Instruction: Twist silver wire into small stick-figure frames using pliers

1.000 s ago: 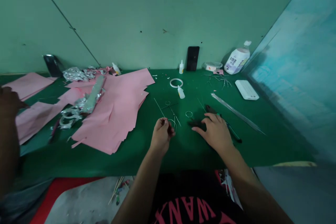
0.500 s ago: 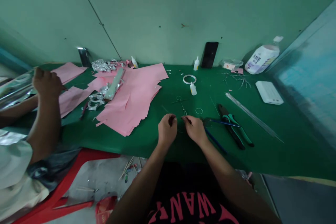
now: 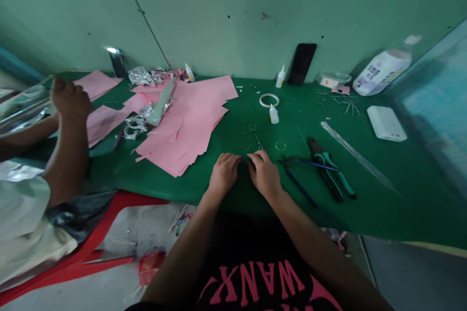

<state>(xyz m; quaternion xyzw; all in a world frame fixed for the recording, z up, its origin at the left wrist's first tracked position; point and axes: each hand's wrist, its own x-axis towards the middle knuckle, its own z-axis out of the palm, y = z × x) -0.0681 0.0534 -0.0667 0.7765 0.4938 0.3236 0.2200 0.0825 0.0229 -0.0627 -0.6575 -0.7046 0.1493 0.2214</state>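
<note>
My left hand [image 3: 223, 174] and my right hand [image 3: 266, 175] are close together over the near part of the green table, fingertips bent inward in a pinch. Whatever lies between the fingers is too small and dark to make out. Just beyond the right fingers lies a stick-like wire figure [image 3: 256, 136] with a looped top and a crossbar. A small wire ring [image 3: 280, 146] rests to the right of it. Closer to my right wrist are blue-handled pliers [image 3: 299, 186], and beside them green-and-black pliers [image 3: 332, 170].
A bundle of thin wires [image 3: 355, 155] lies right of the pliers, near a white power bank [image 3: 386, 123]. Glue bottles [image 3: 274, 114], a tape roll [image 3: 269, 100] and a phone [image 3: 302, 63] stand further back. Pink sheets [image 3: 189, 126] spread leftward, towards another person's arm [image 3: 71, 146].
The view has shifted, so the table's things sit slightly higher. My hands have come slightly nearer to me relative to the wire figure, fingers still pinched. The other person's raised hand remains at the left.
</note>
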